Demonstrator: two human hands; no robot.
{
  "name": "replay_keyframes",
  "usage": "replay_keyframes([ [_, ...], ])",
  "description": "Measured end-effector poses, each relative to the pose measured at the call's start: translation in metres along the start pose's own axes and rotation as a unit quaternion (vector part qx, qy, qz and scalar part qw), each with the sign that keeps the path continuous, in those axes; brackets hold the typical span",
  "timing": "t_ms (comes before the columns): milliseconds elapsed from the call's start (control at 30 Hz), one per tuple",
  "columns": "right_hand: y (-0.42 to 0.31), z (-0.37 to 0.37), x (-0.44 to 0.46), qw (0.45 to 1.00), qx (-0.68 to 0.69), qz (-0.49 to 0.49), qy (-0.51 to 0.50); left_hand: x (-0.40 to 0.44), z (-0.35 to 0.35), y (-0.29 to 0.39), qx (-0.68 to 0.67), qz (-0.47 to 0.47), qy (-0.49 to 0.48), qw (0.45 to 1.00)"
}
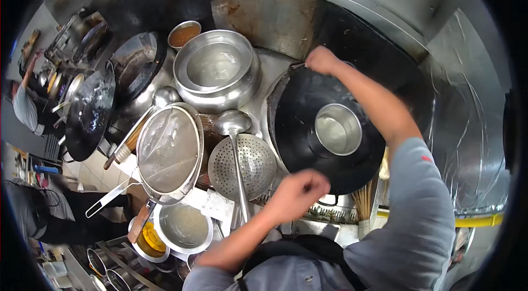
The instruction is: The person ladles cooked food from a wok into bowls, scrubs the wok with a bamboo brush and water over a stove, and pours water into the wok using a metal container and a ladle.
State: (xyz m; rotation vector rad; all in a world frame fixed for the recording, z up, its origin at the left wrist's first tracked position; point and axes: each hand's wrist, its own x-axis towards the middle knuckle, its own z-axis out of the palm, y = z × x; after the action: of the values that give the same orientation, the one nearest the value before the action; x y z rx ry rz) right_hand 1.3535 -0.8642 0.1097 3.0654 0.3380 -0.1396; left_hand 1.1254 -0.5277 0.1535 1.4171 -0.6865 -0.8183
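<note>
A black wok (297, 120) sits on the burner in front of me. Inside it stands a round metal pot (338, 130) with cloudy liquid. My left hand (300, 195) is over the wok's near left rim, its fingers curled; whatever they hold, if anything, is hidden. My right hand (323, 61) is closed at the wok's far rim, near a small dark piece of metal; its grip is partly hidden. To the left of the wok lie a perforated skimmer (231, 173) and a long-handled ladle (234, 122).
A large metal pot (184, 90) of liquid stands back left, beside a bowl of brown sauce (185, 33). A mesh strainer (168, 151) rests at left above a pot of pale liquid (184, 225). A bamboo brush (363, 203) stands near right. Another person (27, 106) is far left.
</note>
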Motion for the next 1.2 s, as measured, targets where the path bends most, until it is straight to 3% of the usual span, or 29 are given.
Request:
replay_keyframes([
  [33,0.016,0.015,0.036,0.982,-0.167,-0.08,-0.024,-0.028,-0.013,-0.003,-0.142,-0.075,-0.059,0.985],
  [67,0.016,0.02,0.06,0.981,-0.168,-0.087,-0.028,-0.054,-0.031,0.003,-0.201,-0.136,-0.1,0.965],
  [100,0.011,0.026,0.083,0.988,-0.126,0.056,-0.068,-0.078,-0.046,-0.007,-0.214,-0.071,-0.101,0.969],
  [133,0.007,0.033,0.103,0.971,-0.082,0.199,-0.106,-0.102,-0.059,-0.015,-0.238,-0.072,-0.078,0.965],
  [200,0.021,0.058,0.127,0.964,-0.045,0.225,-0.133,-0.139,-0.081,-0.028,-0.326,-0.114,-0.022,0.938],
  [267,0.016,0.066,0.142,0.955,-0.014,0.25,-0.157,-0.165,-0.091,-0.038,-0.398,-0.096,0.021,0.912],
  [333,-0.005,0.048,0.137,0.901,0.041,0.379,-0.208,-0.182,-0.094,-0.044,-0.466,-0.077,0.061,0.879],
  [433,-0.021,0.037,0.135,0.882,0.051,0.375,-0.281,-0.197,-0.096,-0.053,-0.514,-0.063,0.154,0.841],
  [533,-0.01,0.067,0.149,0.898,0.009,0.362,-0.249,-0.201,-0.096,-0.058,-0.52,-0.048,0.21,0.827],
  [600,-0.02,0.076,0.165,0.918,0.009,0.256,-0.304,-0.205,-0.097,-0.065,-0.523,-0.049,0.215,0.823],
  [667,-0.06,0.068,0.172,0.952,0.049,0.187,-0.238,-0.202,-0.098,-0.065,-0.527,-0.048,0.217,0.821],
  [733,-0.081,0.044,0.182,0.9,0.244,0.239,-0.27,-0.197,-0.1,-0.056,-0.543,-0.055,0.211,0.811],
  [800,-0.067,0.024,0.188,0.956,0.153,0.203,-0.146,-0.196,-0.1,-0.053,-0.513,-0.065,0.21,0.83],
  [833,-0.05,0.02,0.187,0.955,0.155,0.208,-0.144,-0.196,-0.101,-0.052,-0.483,-0.071,0.212,0.847],
  [933,-0.024,-0.022,0.145,0.95,0.216,0.2,-0.105,-0.194,-0.1,-0.048,-0.469,-0.076,0.184,0.861],
  [1067,-0.033,-0.08,0.01,0.977,0.097,0.177,-0.071,-0.182,-0.097,-0.043,-0.457,-0.078,0.145,0.874],
  [1200,-0.014,-0.03,-0.162,0.967,0.011,0.221,-0.126,-0.171,-0.091,-0.036,-0.442,-0.064,0.112,0.888],
])
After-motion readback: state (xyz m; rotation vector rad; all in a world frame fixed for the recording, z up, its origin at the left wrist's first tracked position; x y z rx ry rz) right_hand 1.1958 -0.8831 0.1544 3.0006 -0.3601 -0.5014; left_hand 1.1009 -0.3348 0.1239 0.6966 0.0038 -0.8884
